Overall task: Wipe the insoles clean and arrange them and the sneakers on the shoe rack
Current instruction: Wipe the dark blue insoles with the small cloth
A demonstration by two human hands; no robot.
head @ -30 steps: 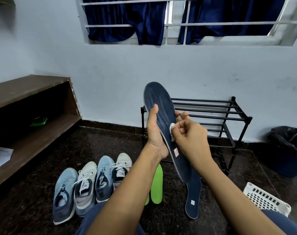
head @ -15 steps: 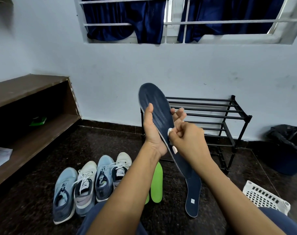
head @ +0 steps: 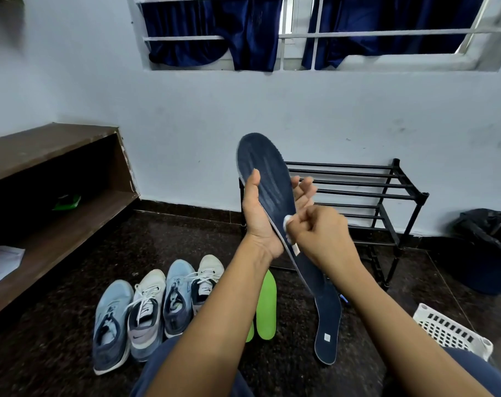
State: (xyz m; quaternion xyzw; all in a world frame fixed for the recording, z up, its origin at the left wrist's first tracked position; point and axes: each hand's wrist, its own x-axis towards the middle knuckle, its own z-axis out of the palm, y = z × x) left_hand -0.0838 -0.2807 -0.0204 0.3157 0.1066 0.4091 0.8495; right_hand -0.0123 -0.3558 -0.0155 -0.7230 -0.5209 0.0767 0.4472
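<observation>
Insole cleaning in progress: a seated person's left hand (head: 258,222) holds a navy insole (head: 268,181) upright, toe end up. The thumb lies across its face and the fingers show behind it, a grip that appears meant to brace the flexible piece against rubbing. The right hand (head: 319,236), fingers curled, pinches a small white wipe (head: 287,222) against the insole about midway down its length. A second navy insole (head: 327,325) lies on the dark floor beneath the raised one, beside green insoles (head: 267,308) partly hidden by the left forearm. Four sneakers (head: 155,308) sit in a row further left, likely staged within reach. None of them is yet on the black shoe rack (head: 358,193), which stands against the wall behind the hands, so arranging looks some way off.
</observation>
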